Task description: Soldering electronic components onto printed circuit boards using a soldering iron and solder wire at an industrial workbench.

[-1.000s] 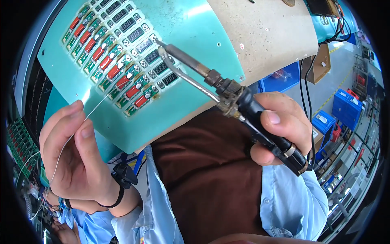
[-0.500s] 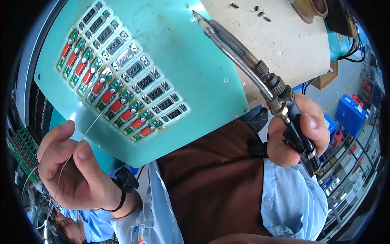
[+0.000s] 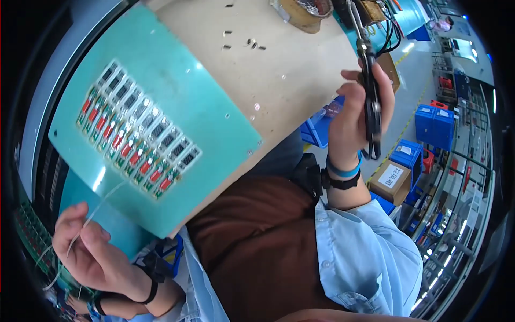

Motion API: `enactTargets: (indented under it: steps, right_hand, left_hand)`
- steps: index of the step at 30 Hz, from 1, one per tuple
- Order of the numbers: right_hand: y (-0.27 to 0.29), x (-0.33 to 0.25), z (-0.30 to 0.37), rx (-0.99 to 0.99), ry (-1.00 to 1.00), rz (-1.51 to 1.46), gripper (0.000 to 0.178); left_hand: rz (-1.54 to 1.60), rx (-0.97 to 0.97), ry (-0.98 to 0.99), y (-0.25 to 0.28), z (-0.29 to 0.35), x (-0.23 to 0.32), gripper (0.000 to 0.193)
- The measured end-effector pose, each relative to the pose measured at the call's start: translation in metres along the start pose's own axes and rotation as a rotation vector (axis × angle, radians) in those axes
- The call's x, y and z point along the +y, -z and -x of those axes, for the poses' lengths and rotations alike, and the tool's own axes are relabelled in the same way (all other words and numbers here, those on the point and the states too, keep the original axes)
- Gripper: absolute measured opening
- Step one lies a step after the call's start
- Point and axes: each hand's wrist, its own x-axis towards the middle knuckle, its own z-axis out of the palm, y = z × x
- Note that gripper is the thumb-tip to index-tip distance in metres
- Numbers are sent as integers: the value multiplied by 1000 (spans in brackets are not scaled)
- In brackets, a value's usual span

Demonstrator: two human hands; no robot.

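Note:
My left hand (image 3: 91,255), at the lower left, pinches a thin strand of solder wire (image 3: 101,205) between thumb and fingers. The wire's upper end points at the near edge of a panel of small circuit boards (image 3: 129,140), with a row of dark displays and a row of red components. The panel lies on a green mat (image 3: 209,107). Out at the upper right, my right hand (image 3: 348,121) is wrapped round the black handle of a soldering iron (image 3: 372,102). Its metal front points up among the things at the bench's far right, where its tip is hard to make out.
Loose small black parts (image 3: 252,44) lie on the beige bench top (image 3: 257,70). A brown dish (image 3: 303,16) stands at the back beside dark cables (image 3: 394,32). Blue crates (image 3: 433,126) and a cardboard box (image 3: 390,180) sit right. Another person's arm (image 3: 115,306) shows lower left.
My right hand has carried the soldering iron up and away from the panel toward the far right. My left hand has dropped slightly, still with the wire. The whole view has shifted.

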Motion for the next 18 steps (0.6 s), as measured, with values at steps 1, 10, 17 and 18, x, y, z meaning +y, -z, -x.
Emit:
enactTargets:
  steps: [1,10,17,18]
  right_hand:
    - [1,1,3,19,-33,78,51]
    - [18,-63,17,-73,-2,-188,53]
    - [23,-111,38,-452,197,-404,48]
    - [24,-117,34,-534,187,-380,46]
  left_hand:
    - [-7,3,3,1,2,-1,16]
    - [-21,-12,43,-8,-2,10,14]
    - [-8,-48,-35,-27,1,10,10]
    - [23,-66,-52,-27,1,9,10]
